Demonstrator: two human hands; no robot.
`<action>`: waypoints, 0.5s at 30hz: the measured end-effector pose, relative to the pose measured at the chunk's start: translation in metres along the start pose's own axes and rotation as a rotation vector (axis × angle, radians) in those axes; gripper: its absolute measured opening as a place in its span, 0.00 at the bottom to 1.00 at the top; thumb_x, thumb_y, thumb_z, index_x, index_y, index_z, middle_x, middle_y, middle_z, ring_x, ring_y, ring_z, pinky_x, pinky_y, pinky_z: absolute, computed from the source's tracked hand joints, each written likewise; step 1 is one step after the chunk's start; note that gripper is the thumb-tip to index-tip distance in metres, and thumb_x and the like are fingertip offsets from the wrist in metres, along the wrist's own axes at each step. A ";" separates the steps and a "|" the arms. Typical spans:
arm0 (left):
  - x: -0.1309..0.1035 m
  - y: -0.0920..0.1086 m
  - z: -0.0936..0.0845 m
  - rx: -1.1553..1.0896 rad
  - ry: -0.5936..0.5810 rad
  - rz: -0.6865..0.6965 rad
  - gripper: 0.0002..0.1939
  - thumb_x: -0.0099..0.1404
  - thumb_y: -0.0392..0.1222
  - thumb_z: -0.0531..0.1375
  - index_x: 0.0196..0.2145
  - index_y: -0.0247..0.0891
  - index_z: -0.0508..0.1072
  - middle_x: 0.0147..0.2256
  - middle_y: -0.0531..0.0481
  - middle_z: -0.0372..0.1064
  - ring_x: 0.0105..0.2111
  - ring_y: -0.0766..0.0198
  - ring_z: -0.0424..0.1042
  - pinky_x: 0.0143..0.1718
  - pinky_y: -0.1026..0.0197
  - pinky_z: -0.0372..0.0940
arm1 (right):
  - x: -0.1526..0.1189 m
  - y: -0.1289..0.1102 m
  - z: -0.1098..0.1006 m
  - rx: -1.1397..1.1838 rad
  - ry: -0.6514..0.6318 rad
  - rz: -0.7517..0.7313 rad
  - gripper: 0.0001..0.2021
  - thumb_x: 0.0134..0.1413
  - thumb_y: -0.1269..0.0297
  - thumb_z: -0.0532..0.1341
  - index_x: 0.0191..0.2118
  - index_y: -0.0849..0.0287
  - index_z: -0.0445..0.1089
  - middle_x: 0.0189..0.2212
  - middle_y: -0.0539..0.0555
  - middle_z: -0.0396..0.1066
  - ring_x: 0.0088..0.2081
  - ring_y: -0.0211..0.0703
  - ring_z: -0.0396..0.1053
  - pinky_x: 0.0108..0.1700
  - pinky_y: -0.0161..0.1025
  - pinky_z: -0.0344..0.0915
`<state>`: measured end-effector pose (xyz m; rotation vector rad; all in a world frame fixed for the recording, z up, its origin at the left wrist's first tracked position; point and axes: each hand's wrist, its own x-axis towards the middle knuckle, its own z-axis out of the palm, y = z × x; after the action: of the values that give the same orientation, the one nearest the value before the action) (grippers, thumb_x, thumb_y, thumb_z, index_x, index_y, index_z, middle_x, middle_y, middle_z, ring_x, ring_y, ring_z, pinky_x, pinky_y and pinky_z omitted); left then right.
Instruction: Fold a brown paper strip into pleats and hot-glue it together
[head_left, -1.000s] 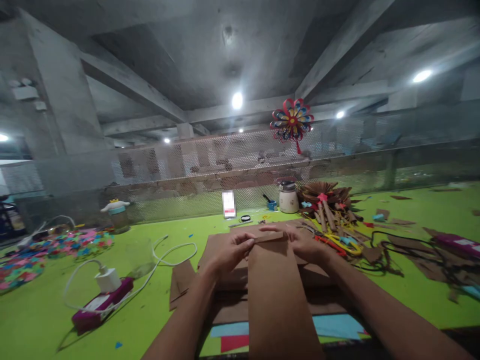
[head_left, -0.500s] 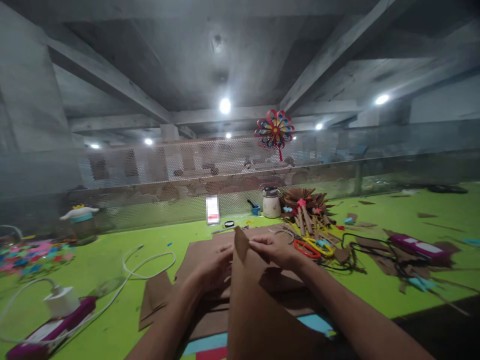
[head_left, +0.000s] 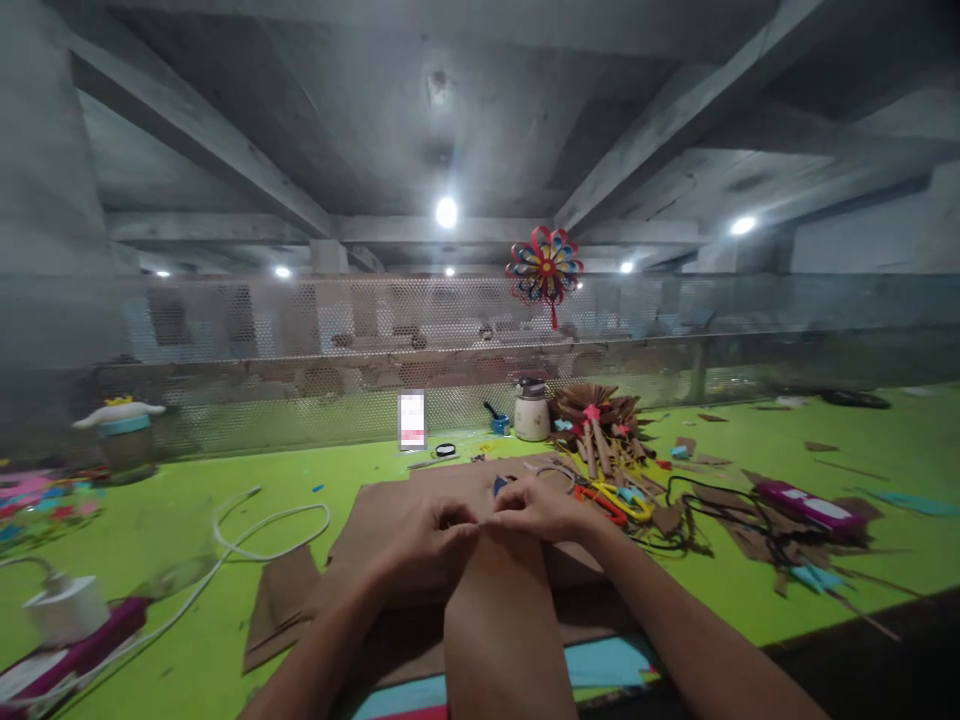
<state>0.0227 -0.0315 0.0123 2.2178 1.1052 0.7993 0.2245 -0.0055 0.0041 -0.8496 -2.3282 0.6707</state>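
Blue paper (head_left: 604, 663) juts out to the right of a brown paper strip (head_left: 502, 635) on a worker's green worktop (head_left: 196, 665). At the strip's far end, the left hand (head_left: 439, 528) and right hand (head_left: 534, 508) each pinch the edge, thumbs and fingertips nearly meeting. Careful work here likely calls for both grips level, light, even pressure and an edge square to the strip's sides, lest the paper skew or pucker. Larger brown sheets (head_left: 371, 512) lie beneath the strip; a white plug (head_left: 64, 608) sits well to its left, a purple power strip (head_left: 814, 510) well to its right. Beyond the strip stand a phone (head_left: 412, 420) and a lidded jug (head_left: 531, 418), then a perforated partition (head_left: 315, 325), a looped paper flower (head_left: 547, 268) above it, and a lamplit concrete ceiling (head_left: 375, 100).
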 end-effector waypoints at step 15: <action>-0.015 0.025 -0.018 0.518 0.186 0.220 0.09 0.55 0.32 0.55 0.34 0.38 0.72 0.31 0.51 0.72 0.29 0.66 0.66 0.29 0.68 0.56 | -0.008 0.012 -0.005 0.128 0.287 -0.067 0.11 0.44 0.69 0.60 0.36 0.60 0.74 0.30 0.53 0.74 0.32 0.40 0.70 0.34 0.34 0.65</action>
<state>0.0156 -0.0538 0.0371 2.7784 1.2842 0.9021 0.2373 -0.0014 -0.0023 -0.7532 -2.0249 0.6185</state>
